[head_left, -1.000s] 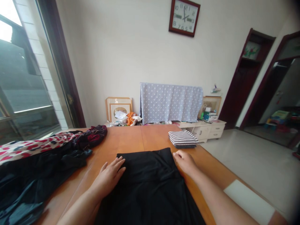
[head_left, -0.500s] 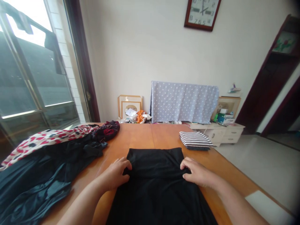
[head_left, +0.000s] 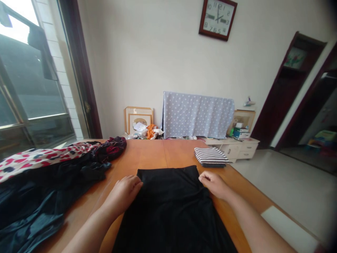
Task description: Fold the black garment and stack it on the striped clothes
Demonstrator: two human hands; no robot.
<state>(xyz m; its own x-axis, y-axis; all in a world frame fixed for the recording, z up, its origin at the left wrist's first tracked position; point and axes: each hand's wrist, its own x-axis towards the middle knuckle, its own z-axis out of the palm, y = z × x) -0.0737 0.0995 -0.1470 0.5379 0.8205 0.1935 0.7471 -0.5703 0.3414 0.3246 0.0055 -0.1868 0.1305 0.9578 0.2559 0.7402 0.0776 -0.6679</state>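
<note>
A black garment (head_left: 173,211), perhaps a skirt, lies spread on the wooden table (head_left: 147,153) in front of me. Its straight, narrower end points away from me, and it widens toward the bottom of the view. My left hand (head_left: 129,189) is closed on its left edge, just below the far end. On the opposite edge, my right hand (head_left: 214,183) pinches the cloth at about the same height. The fingertips of both hands are partly hidden.
Loose clothes, dark ones (head_left: 52,196) and a red-and-white patterned piece (head_left: 50,158), lie heaped at the left. A folded striped stack (head_left: 210,156) sits at the far right of the table. Beyond stand a low white cabinet (head_left: 244,149) and a dotted cloth cover (head_left: 197,114).
Both hands have gone from spread thumb and fingers to closed pinches on the garment's edges. The whole view has shifted, with the room's things appearing farther left.
</note>
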